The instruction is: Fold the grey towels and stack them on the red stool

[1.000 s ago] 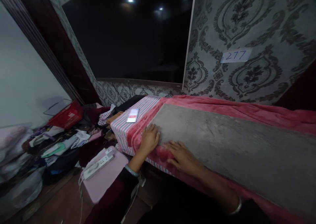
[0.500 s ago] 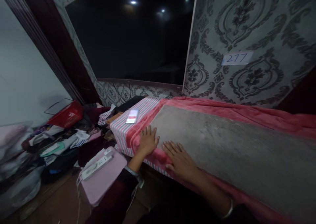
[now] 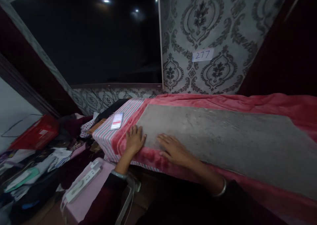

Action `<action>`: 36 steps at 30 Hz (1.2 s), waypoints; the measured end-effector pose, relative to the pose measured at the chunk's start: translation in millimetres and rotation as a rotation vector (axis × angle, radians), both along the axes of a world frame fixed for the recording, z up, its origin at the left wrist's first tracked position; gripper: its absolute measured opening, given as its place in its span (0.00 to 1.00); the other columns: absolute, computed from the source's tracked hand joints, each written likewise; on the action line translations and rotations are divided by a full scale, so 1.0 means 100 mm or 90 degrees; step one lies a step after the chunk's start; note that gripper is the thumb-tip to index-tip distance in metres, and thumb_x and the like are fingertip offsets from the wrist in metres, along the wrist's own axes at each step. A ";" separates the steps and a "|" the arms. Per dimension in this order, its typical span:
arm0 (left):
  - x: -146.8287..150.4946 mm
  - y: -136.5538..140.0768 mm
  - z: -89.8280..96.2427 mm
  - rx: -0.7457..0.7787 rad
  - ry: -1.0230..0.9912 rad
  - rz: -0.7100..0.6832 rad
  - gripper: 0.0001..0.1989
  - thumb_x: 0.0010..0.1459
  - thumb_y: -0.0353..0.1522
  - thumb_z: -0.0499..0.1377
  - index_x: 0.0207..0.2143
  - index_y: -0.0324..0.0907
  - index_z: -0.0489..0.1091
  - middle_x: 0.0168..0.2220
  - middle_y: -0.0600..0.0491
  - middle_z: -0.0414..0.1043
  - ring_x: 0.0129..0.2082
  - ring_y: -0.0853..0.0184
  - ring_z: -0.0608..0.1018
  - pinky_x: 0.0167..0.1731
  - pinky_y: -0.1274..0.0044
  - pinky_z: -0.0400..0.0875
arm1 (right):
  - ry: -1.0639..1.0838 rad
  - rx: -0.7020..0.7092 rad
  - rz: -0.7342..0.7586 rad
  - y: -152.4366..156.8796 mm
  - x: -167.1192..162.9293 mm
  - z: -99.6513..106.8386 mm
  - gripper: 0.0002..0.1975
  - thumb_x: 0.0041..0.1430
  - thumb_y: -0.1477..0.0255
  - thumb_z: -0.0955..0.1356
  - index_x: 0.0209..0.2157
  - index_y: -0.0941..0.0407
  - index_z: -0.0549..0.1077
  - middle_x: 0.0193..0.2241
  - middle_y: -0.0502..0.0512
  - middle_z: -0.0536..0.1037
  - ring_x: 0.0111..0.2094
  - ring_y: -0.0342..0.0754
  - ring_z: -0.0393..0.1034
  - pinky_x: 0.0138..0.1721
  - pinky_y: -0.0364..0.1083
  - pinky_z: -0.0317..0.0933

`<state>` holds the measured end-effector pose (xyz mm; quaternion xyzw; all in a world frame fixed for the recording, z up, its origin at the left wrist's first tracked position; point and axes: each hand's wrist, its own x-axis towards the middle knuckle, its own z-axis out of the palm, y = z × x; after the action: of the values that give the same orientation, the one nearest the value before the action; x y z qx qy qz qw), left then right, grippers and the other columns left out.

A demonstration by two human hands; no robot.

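A long grey cloth panel point(image 3: 210, 132) lies flat over a pink plush blanket point(image 3: 223, 101) on a low surface. My left hand point(image 3: 134, 139) rests palm down, fingers spread, at the panel's left front corner, partly on the pink blanket. To its right, my right hand point(image 3: 173, 149) lies over the panel's front edge, fingers stretched out and close together. Neither hand grips anything. Under the blanket's left end shows a striped cloth point(image 3: 104, 135), with a phone point(image 3: 117, 121) lying on it.
At lower left a power strip point(image 3: 84, 183) sits on a pink stool point(image 3: 101, 185). Beyond it are piled clothes point(image 3: 37, 175) and a red basket point(image 3: 37, 132). A large dark television point(image 3: 99, 43) hangs above, beside a paper label point(image 3: 203, 55) on the wall.
The view has swung to the right, showing more of the panel's far end. My right hand has slid slightly over the panel, its fingers drawn closer together; the left stays at the corner.
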<state>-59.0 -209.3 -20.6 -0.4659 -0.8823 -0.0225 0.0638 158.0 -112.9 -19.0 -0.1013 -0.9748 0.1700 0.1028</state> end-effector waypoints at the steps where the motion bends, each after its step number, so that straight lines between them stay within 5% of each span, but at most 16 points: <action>1: 0.03 0.02 0.01 0.011 0.008 -0.021 0.30 0.70 0.42 0.47 0.70 0.39 0.58 0.73 0.36 0.49 0.73 0.47 0.53 0.67 0.50 0.51 | -0.002 0.025 -0.034 0.07 -0.01 0.02 0.31 0.71 0.63 0.62 0.72 0.55 0.57 0.72 0.63 0.55 0.73 0.56 0.46 0.71 0.60 0.44; 6: 0.18 0.08 -0.11 -0.031 0.006 -0.086 0.30 0.70 0.42 0.47 0.71 0.43 0.55 0.74 0.39 0.46 0.74 0.49 0.52 0.68 0.50 0.50 | -0.056 0.091 -0.055 0.17 -0.02 -0.15 0.32 0.69 0.57 0.65 0.70 0.48 0.60 0.73 0.60 0.52 0.73 0.63 0.42 0.69 0.69 0.42; 11: 0.17 0.07 -0.13 -0.053 0.015 -0.076 0.31 0.70 0.43 0.48 0.71 0.44 0.55 0.73 0.38 0.48 0.73 0.48 0.53 0.68 0.52 0.51 | -0.018 0.077 -0.012 0.06 0.04 -0.38 0.35 0.68 0.53 0.66 0.72 0.46 0.56 0.73 0.56 0.52 0.74 0.58 0.40 0.71 0.64 0.40; 16: 0.11 0.23 0.02 -0.024 -0.017 -0.098 0.29 0.69 0.44 0.49 0.68 0.43 0.62 0.70 0.38 0.57 0.70 0.48 0.61 0.64 0.54 0.60 | -0.024 0.053 0.008 0.04 0.07 -0.36 0.34 0.69 0.55 0.65 0.72 0.47 0.56 0.72 0.53 0.54 0.74 0.56 0.40 0.72 0.64 0.39; 23: 0.23 0.44 -0.10 -0.044 -0.024 -0.155 0.30 0.70 0.44 0.48 0.71 0.48 0.56 0.74 0.41 0.48 0.73 0.46 0.52 0.66 0.46 0.50 | -0.031 -0.013 0.020 -0.06 0.13 -0.31 0.36 0.66 0.53 0.66 0.72 0.46 0.57 0.72 0.53 0.55 0.74 0.58 0.40 0.73 0.62 0.37; 26: 0.18 0.41 -0.08 -0.060 -0.029 -0.160 0.30 0.68 0.44 0.51 0.70 0.48 0.58 0.73 0.40 0.52 0.72 0.45 0.56 0.64 0.49 0.55 | -0.029 -0.087 0.066 -0.03 0.18 -0.25 0.38 0.65 0.53 0.67 0.71 0.52 0.58 0.71 0.58 0.57 0.73 0.59 0.45 0.72 0.61 0.39; 31: -0.04 0.63 0.18 -0.019 -0.064 -0.237 0.21 0.68 0.38 0.51 0.58 0.45 0.73 0.58 0.42 0.74 0.59 0.55 0.75 0.58 0.63 0.69 | 0.002 -0.073 -0.010 0.46 0.04 0.01 0.31 0.69 0.61 0.64 0.69 0.58 0.62 0.68 0.65 0.62 0.69 0.56 0.55 0.69 0.56 0.50; 36: -0.23 1.12 0.32 0.012 -0.049 -0.247 0.30 0.68 0.39 0.51 0.70 0.45 0.57 0.73 0.42 0.51 0.73 0.53 0.55 0.67 0.56 0.55 | -0.031 0.072 -0.124 1.07 -0.33 0.16 0.31 0.72 0.61 0.59 0.72 0.54 0.56 0.72 0.62 0.53 0.73 0.59 0.44 0.69 0.62 0.47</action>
<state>-81.5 -96.8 11.0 -0.6254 -0.7774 -0.0605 0.0290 124.5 -5.4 -2.7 -0.1940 -0.9706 0.1014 0.1005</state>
